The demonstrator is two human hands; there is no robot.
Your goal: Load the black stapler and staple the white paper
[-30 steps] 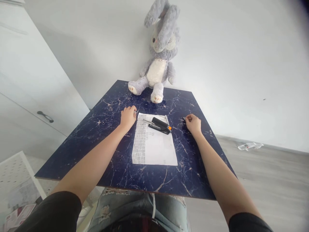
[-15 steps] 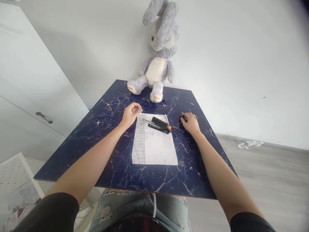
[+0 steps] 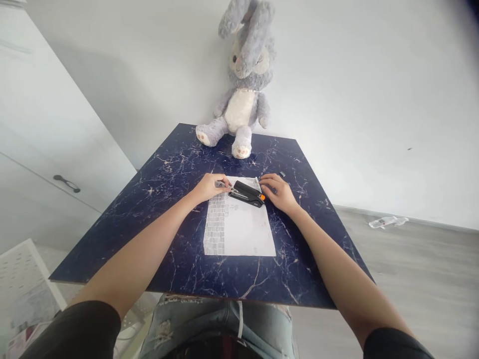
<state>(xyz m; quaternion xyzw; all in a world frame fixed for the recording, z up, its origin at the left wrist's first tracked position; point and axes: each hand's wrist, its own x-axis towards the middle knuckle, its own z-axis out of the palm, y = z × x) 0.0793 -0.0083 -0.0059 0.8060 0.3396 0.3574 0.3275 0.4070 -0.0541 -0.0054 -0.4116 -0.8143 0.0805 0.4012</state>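
Observation:
A black stapler (image 3: 247, 193) with an orange end lies on a printed white sheet (image 3: 239, 227) on the dark blue marbled table (image 3: 175, 249). A thin metal rail sticks out of the stapler's left end. My left hand (image 3: 210, 186) is pinched shut at that rail, with a small silvery piece between its fingertips. On the other side my right hand (image 3: 277, 193) lies with fingers stretched out, its fingertips touching the stapler's orange end and the sheet's far right corner. A small dark object (image 3: 282, 174) sits on the table just beyond my right hand.
A grey plush rabbit (image 3: 243, 99) sits at the table's far edge against the white wall. A white cabinet (image 3: 45, 149) stands to the left. On the grey floor to the right lies a clear plastic bottle (image 3: 385, 222).
Both hands moved inward to the stapler. My left hand closed into a pinch and came to the metal rail. My right hand left the small dark object on the table and opened.

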